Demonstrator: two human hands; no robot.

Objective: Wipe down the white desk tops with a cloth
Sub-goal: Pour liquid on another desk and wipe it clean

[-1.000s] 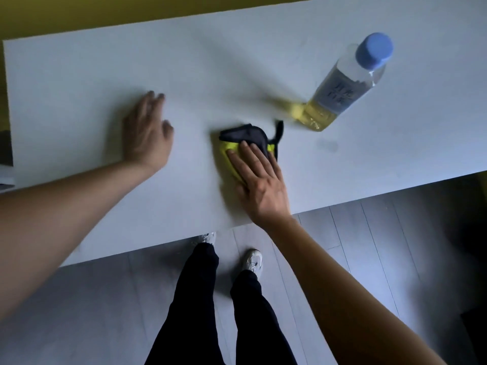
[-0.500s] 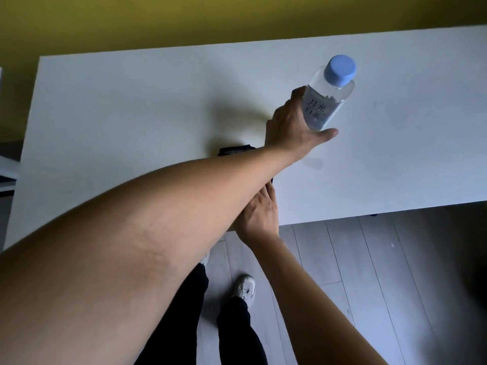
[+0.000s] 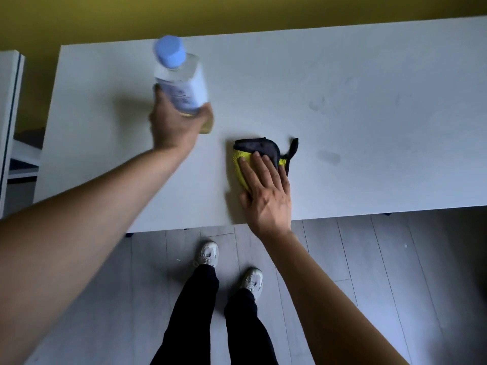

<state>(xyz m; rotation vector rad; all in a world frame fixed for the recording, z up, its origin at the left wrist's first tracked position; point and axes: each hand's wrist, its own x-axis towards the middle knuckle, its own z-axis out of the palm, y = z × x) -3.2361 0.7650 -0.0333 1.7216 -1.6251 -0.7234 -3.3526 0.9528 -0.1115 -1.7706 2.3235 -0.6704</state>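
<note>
A white desk top [image 3: 369, 106] fills the upper half of the head view. A folded yellow cloth with black trim [image 3: 257, 151] lies near its front edge. My right hand [image 3: 266, 191] lies flat on the cloth, fingers spread and pressing down. My left hand [image 3: 176, 125] grips a clear plastic bottle with a blue cap [image 3: 179, 77] by its lower part. The bottle is held above the desk's left half, to the left of the cloth, and looks motion-blurred.
Faint smudges [image 3: 326, 156] mark the desk to the right of the cloth. A second white desk edge [image 3: 10, 101] stands at the far left, across a gap. A yellow wall [image 3: 237, 14] runs behind. My legs and shoes [image 3: 208, 254] stand on grey floorboards below.
My left hand reached across to the bottle on the right, took hold of it and carried it over to the left. My right hand stayed pressed on the cloth.
</note>
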